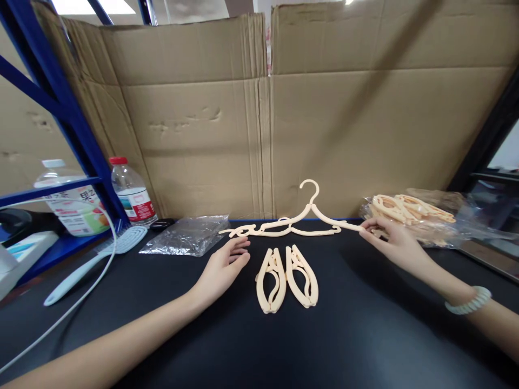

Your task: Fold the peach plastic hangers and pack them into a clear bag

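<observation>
Unfolded cream plastic hangers (302,213) lie at the back of the black table, partly overlapping, with one hook pointing up against the cardboard. My right hand (391,243) pinches the right arm tip of the upper hanger between thumb and fingers. Just in front of the hangers' left ends is my left hand (225,262), its fingers loosely stretched and nothing seen in them. Between my hands, nearer to me, two folded hangers, a left one (261,286) and a right one (310,283), rest side by side on the table.
Behind my right hand lies a clear bag of folded hangers (409,209). To the left are a flat clear plastic bag (186,235), a pale blue hairbrush (77,278), a white cable (106,262) and a red-capped bottle (135,197). Cardboard (194,129) walls the back.
</observation>
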`<state>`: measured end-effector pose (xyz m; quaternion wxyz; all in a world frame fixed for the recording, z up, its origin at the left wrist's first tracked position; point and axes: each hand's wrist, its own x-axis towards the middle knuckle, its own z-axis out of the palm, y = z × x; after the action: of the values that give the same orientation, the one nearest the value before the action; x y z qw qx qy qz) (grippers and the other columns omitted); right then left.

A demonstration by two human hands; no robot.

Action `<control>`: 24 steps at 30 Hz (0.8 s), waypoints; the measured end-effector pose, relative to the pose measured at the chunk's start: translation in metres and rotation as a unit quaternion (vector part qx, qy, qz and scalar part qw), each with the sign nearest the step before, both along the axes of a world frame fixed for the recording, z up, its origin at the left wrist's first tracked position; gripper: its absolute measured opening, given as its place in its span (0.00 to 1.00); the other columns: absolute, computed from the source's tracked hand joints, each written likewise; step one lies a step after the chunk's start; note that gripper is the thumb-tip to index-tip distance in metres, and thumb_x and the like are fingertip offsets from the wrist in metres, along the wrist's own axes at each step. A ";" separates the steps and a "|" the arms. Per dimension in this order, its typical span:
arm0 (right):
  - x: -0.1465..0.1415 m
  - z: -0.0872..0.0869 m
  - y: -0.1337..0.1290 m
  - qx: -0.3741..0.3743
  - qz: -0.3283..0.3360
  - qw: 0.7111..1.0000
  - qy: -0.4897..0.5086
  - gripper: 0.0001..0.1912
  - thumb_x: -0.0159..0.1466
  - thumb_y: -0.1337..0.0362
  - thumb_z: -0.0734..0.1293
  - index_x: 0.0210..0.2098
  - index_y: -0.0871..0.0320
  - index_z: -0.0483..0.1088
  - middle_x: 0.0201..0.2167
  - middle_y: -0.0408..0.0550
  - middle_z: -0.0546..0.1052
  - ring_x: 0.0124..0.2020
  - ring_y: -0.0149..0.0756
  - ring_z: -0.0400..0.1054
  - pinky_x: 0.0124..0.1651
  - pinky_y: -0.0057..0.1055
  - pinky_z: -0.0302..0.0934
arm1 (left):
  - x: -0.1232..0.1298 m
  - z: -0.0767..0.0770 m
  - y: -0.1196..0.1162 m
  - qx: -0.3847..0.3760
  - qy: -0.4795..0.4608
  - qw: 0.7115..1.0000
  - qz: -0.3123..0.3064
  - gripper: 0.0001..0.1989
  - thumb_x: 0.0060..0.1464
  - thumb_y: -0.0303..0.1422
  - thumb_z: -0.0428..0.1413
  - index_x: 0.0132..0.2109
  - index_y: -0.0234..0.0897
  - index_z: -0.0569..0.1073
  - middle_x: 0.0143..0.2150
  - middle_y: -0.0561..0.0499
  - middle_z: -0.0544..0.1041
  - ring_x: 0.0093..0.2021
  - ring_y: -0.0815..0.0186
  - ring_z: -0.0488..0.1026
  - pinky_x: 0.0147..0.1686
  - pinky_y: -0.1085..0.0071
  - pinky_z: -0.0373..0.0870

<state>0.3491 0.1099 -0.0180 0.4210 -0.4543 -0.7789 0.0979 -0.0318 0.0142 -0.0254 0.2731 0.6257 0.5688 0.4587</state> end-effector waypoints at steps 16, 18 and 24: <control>-0.031 0.013 -0.036 0.049 0.077 0.994 -0.058 0.09 0.66 0.57 0.61 0.35 0.55 0.67 0.29 0.44 0.73 0.30 0.35 0.68 0.34 0.32 0.63 | 0.014 0.010 -0.016 0.098 0.152 0.981 -0.069 0.25 0.57 0.35 0.52 0.61 0.39 0.63 0.48 0.47 0.75 0.38 0.63 0.73 0.41 0.65 0.71; -0.031 0.013 -0.036 0.053 0.074 0.994 -0.059 0.09 0.66 0.57 0.61 0.35 0.55 0.67 0.30 0.45 0.73 0.30 0.35 0.68 0.34 0.32 0.63 | 0.014 0.012 -0.017 0.093 0.160 0.981 -0.063 0.21 0.57 0.35 0.52 0.57 0.38 0.68 0.43 0.48 0.77 0.38 0.63 0.73 0.41 0.65 0.71; -0.030 0.010 -0.035 0.107 0.077 0.986 -0.102 0.08 0.64 0.59 0.63 0.40 0.56 0.67 0.29 0.44 0.72 0.31 0.36 0.68 0.36 0.33 0.63 | 0.012 0.014 -0.017 0.066 0.125 0.988 -0.058 0.19 0.59 0.36 0.50 0.55 0.37 0.69 0.34 0.52 0.77 0.35 0.64 0.75 0.38 0.69 0.71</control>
<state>0.3189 0.0753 -0.0085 0.3770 -0.3531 -0.8563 -0.0008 -0.0194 -0.0026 -0.0116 0.1841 0.7264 0.5301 0.3969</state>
